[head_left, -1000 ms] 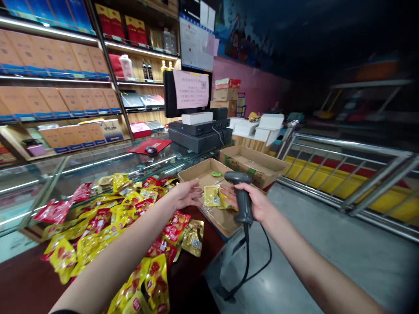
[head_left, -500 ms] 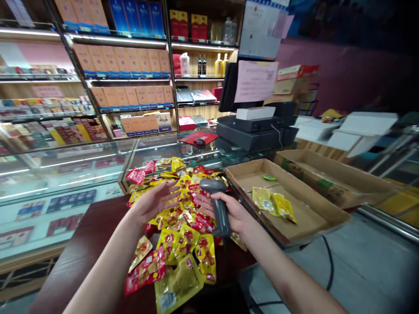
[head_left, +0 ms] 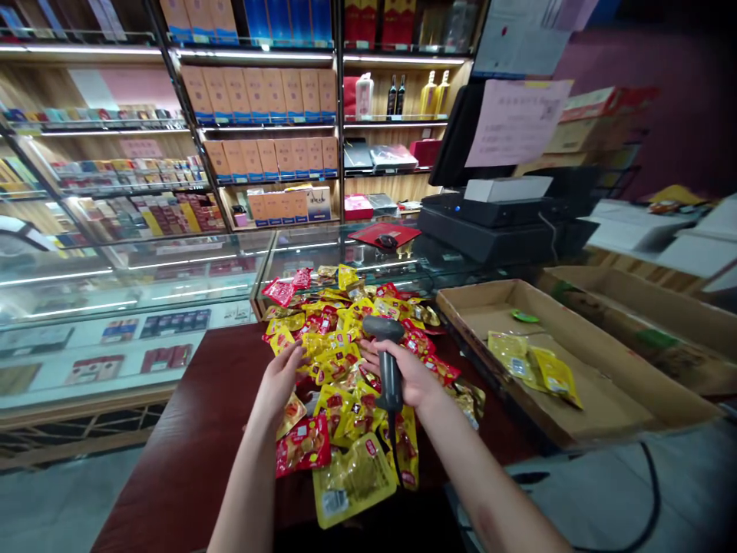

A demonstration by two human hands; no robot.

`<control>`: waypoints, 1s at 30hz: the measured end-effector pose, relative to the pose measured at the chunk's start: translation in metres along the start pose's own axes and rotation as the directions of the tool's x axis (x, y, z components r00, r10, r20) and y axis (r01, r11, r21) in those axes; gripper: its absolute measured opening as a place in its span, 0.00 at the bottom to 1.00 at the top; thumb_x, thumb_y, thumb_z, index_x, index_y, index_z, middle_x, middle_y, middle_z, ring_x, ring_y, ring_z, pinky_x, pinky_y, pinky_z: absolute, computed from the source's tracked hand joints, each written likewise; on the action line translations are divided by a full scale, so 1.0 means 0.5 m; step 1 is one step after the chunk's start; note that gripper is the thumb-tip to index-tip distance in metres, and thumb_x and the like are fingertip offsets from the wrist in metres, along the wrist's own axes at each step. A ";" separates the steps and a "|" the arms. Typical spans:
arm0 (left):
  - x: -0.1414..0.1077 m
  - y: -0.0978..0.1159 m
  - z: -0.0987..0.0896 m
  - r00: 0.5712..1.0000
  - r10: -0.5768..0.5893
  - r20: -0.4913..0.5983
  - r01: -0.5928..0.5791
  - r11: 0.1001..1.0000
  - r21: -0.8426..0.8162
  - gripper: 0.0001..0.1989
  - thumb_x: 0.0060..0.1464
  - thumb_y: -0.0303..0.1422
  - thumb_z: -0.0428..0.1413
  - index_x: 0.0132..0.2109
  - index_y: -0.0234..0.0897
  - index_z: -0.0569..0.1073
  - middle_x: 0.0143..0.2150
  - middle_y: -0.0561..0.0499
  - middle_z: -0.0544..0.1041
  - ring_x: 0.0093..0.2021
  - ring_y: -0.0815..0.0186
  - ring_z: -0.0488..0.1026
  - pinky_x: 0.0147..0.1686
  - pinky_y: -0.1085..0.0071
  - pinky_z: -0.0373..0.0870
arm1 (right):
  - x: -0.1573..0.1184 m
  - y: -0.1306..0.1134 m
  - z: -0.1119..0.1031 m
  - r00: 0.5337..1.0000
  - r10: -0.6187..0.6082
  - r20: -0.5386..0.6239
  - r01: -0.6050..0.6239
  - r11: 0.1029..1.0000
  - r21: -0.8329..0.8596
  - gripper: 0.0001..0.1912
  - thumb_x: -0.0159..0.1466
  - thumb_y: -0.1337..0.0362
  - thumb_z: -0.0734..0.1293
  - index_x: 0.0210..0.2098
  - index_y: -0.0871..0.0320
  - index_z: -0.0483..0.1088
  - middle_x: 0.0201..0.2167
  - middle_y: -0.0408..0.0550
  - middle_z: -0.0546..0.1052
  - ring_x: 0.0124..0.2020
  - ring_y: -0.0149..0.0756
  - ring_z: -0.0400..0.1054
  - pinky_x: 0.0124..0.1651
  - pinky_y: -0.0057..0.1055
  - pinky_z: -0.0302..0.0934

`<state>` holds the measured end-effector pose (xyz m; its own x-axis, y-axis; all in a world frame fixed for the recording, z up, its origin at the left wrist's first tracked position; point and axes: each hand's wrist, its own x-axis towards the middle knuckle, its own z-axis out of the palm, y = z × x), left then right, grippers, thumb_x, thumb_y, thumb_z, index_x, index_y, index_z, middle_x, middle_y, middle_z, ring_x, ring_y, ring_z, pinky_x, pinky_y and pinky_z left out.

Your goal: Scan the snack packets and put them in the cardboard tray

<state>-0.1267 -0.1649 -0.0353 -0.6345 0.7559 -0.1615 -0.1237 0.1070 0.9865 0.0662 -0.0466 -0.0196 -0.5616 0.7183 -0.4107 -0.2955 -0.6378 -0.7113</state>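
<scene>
A heap of yellow and red snack packets (head_left: 334, 346) lies on the dark red counter (head_left: 190, 399). My right hand (head_left: 411, 374) holds a grey handheld scanner (head_left: 391, 376) upright over the right part of the heap, its cable hanging down. At the heap's left edge is my left hand (head_left: 280, 376), its fingers towards the packets and the thumb side up; whether it touches one I cannot tell. Nearest to me lies a larger yellow-green packet (head_left: 354, 478), beside a red packet (head_left: 303, 445).
An open cardboard tray (head_left: 610, 384) with a few yellow packets (head_left: 556, 375) stands at the right, another box (head_left: 645, 322) behind it. Beyond the heap are a glass showcase (head_left: 190, 276), a red mouse pad (head_left: 368, 232) and a monitor (head_left: 461, 138).
The view has turned left, so the scene sits further right. My left hand's fingers are drawn closer together. The scanner is still in my right hand, with its cable now visible.
</scene>
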 end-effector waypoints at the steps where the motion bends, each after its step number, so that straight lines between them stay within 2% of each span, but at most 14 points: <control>1: 0.001 -0.010 0.004 1.000 0.024 -0.020 -0.022 0.994 0.107 0.24 0.53 0.43 0.57 0.54 0.38 0.71 0.51 0.41 0.75 0.46 0.58 0.75 0.39 0.68 0.72 | 0.003 0.004 0.000 1.000 -0.004 -0.002 0.004 1.000 -0.012 0.07 0.55 0.69 0.67 0.34 0.60 0.71 0.44 0.52 0.77 0.50 0.38 0.70 0.52 0.34 0.66; 4: 0.008 -0.030 0.015 0.991 0.128 -0.046 -0.103 0.924 0.368 0.24 0.50 0.39 0.58 0.55 0.37 0.71 0.47 0.42 0.77 0.40 0.61 0.76 0.37 0.70 0.70 | 0.013 0.017 0.002 0.999 -0.031 -0.030 0.030 0.999 -0.037 0.08 0.54 0.69 0.69 0.35 0.60 0.72 0.42 0.51 0.78 0.48 0.37 0.72 0.50 0.31 0.67; 7: 0.015 -0.039 0.024 0.977 0.211 -0.029 -0.178 0.884 0.433 0.25 0.46 0.33 0.60 0.54 0.38 0.71 0.45 0.44 0.77 0.33 0.64 0.75 0.35 0.70 0.70 | 0.020 0.025 0.006 0.999 -0.046 -0.016 0.046 0.998 -0.030 0.09 0.53 0.69 0.70 0.35 0.60 0.71 0.40 0.51 0.78 0.46 0.37 0.72 0.47 0.30 0.69; 11: 0.021 -0.044 0.023 0.978 0.210 -0.005 -0.192 0.907 0.375 0.24 0.44 0.30 0.60 0.51 0.39 0.73 0.39 0.46 0.78 0.31 0.64 0.74 0.36 0.68 0.70 | 0.016 0.022 0.015 0.999 -0.026 0.027 0.025 1.000 0.009 0.08 0.53 0.70 0.69 0.34 0.59 0.71 0.40 0.50 0.78 0.47 0.38 0.72 0.46 0.33 0.71; 16: 0.015 -0.024 0.026 0.974 0.217 0.057 -0.225 0.932 0.284 0.25 0.41 0.28 0.63 0.50 0.39 0.75 0.41 0.45 0.79 0.44 0.57 0.75 0.46 0.63 0.69 | 0.004 -0.001 0.028 0.991 -0.090 0.100 0.078 0.990 0.118 0.09 0.55 0.71 0.67 0.37 0.58 0.69 0.41 0.50 0.78 0.49 0.38 0.72 0.49 0.36 0.70; 20: -0.004 0.009 0.053 0.966 0.231 0.118 -0.256 0.920 0.295 0.18 0.42 0.30 0.63 0.44 0.39 0.79 0.42 0.46 0.80 0.45 0.54 0.75 0.48 0.60 0.68 | -0.002 -0.026 0.034 0.978 -0.156 0.142 0.132 0.977 0.167 0.11 0.56 0.71 0.66 0.40 0.59 0.69 0.44 0.51 0.78 0.52 0.40 0.69 0.53 0.40 0.67; 24: -0.014 0.026 0.091 0.966 0.237 0.100 -0.257 0.915 0.312 0.16 0.43 0.32 0.63 0.43 0.37 0.79 0.40 0.46 0.80 0.43 0.54 0.75 0.47 0.60 0.69 | -0.008 -0.045 0.032 0.955 -0.237 0.176 0.199 0.958 0.208 0.13 0.56 0.71 0.66 0.42 0.57 0.69 0.45 0.49 0.77 0.56 0.39 0.66 0.55 0.40 0.65; 26: -0.012 0.030 0.108 0.968 0.238 0.081 -0.251 0.929 0.274 0.17 0.44 0.33 0.62 0.44 0.37 0.79 0.42 0.46 0.80 0.45 0.54 0.75 0.47 0.61 0.69 | -0.014 -0.048 0.028 0.943 -0.296 0.151 0.258 0.939 0.226 0.13 0.56 0.70 0.67 0.41 0.56 0.70 0.45 0.47 0.78 0.56 0.39 0.66 0.54 0.38 0.66; 30: -0.006 0.037 0.140 0.954 0.297 0.039 -0.299 0.931 0.209 0.15 0.46 0.34 0.62 0.44 0.37 0.78 0.43 0.46 0.79 0.46 0.55 0.74 0.49 0.62 0.68 | -0.029 -0.044 0.018 0.941 -0.337 -0.013 0.332 0.920 0.208 0.14 0.53 0.69 0.71 0.39 0.54 0.70 0.40 0.44 0.78 0.50 0.36 0.71 0.50 0.33 0.69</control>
<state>-0.0738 -0.1201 -0.0148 -0.6124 0.7780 0.1404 0.2338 0.0086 0.9723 0.0737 -0.0455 0.0071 -0.4188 0.8949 -0.1543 -0.6195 -0.4058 -0.6719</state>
